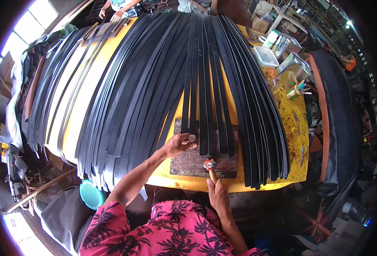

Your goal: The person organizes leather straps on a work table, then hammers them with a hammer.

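My left hand (180, 145) is closed around a small tool with a round, greyish end (192, 138), seen nearly end-on; its kind cannot be made out. The hand is over the upper left part of a dark, worn board (184, 164). Several long black strips (203, 128) run onto this board, their near ends lying across it. To the right and nearer my body, my right hand (218, 194) grips the wooden handle of a hammer (209, 164). The hammer's metal head is over the board, just below the strip ends.
Bundles of black strips (133, 94) cover much of the yellow table (297, 123). At the right stand clear plastic containers (265, 56) and a holder with pens (298, 89). Another person's hands (116, 16) are at the far left edge. A teal stool (92, 194) stands below the table.
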### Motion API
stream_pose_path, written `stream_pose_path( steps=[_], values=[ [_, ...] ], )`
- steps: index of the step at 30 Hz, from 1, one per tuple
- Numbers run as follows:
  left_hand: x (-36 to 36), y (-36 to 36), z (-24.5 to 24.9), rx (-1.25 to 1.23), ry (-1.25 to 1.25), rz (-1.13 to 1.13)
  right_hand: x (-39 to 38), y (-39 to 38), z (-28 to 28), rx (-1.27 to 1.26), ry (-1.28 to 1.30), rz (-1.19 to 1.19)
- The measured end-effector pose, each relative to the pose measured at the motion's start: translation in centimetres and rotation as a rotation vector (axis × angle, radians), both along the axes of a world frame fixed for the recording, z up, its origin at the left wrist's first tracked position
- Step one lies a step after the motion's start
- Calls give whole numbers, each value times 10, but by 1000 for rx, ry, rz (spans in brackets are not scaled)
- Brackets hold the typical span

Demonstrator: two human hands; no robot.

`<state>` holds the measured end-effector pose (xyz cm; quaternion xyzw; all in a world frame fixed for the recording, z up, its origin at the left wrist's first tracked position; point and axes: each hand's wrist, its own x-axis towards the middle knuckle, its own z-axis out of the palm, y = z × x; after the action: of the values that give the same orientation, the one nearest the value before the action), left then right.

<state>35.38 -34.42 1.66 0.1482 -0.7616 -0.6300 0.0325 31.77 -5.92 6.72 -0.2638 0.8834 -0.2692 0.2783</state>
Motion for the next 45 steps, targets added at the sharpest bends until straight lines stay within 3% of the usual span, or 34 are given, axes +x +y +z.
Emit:
stream_pose_path(
  steps=[21, 23, 28, 32, 33, 34, 36, 37, 39, 40, 41, 42, 43, 44, 45],
  values=[
    [5, 10, 2, -2, -32, 55, 0, 1, -3, -34, 18, 7],
    [11, 13, 6, -214, -15, 22, 1, 1, 4, -25, -16, -8],
    [22, 14, -23, -457, 183, -12, 4, -18, 47, -117, 25, 47],
    [23, 12, -15, -480, 227, 9, -2, -51, 159, -539, 254, 6],
    [22, 11, -16, -496, 235, -5, -11, -60, 202, -848, 304, 163],
    [23, 14, -18, -510, 240, -19, -3, -69, 234, -922, 261, 36],
    [24, 16, -19, -518, 247, 1, 13, -87, 238, -1486, 82, -125],
    [23, 14, -19, -494, 224, -8, 14, -84, 215, -1161, 230, -53],
    [25, 14, -15, -453, 198, -13, 2, -64, 79, -449, 451, 177],
    [31, 23, -21, -440, 191, -19, 7, -60, 37, -2, 210, 21],
    [39, 37, -28, -447, 249, -8, 9, -57, 47, -73, 67, -50],
    [22, 15, -33, -521, 340, 37, 7, -56, 48, -212, 158, -34],
    [16, 18, -40, -469, 420, 43, 9, -54, 49, -131, 133, -57],
    [22, 17, 0, -399, 145, 3, 8, -40, 58, -21, 106, -70],
    [21, 19, 9, -329, 89, -2, 8, -34, 54, -193, 198, -75]
  ],
)
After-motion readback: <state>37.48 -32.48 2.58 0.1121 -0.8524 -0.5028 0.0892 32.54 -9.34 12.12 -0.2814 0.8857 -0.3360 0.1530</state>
